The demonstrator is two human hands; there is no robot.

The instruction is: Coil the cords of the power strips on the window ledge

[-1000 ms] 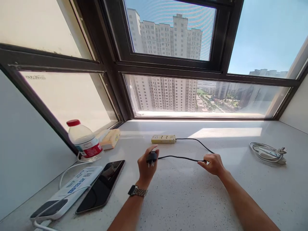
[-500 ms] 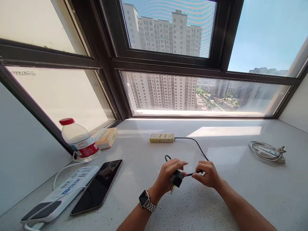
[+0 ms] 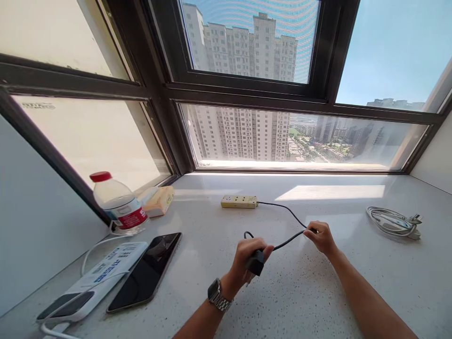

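My left hand (image 3: 250, 256) is closed around the black plug (image 3: 255, 263) and a bit of its cord, the metal prongs pointing down toward me. A small loop of the dark power cord (image 3: 288, 241) rises behind that hand. To the right, my right hand (image 3: 322, 238) pinches the same cord between thumb and fingers. From there the cord curves back to a pale yellow power strip (image 3: 239, 202), which lies flat near the window with its sockets facing up.
A coiled white cable (image 3: 391, 221) lies at the right. On the left are a bottle with a red cap (image 3: 120, 202), a tissue pack (image 3: 158, 201), a dark tablet or phone (image 3: 146, 270) and a white power bank (image 3: 95, 280) with a cable. Window frames (image 3: 296, 172) edge the counter.
My right hand has moved right and slightly away from me along the cord, so a longer stretch shows between my hands. My left hand's fingers have closed more around the plug and cord.
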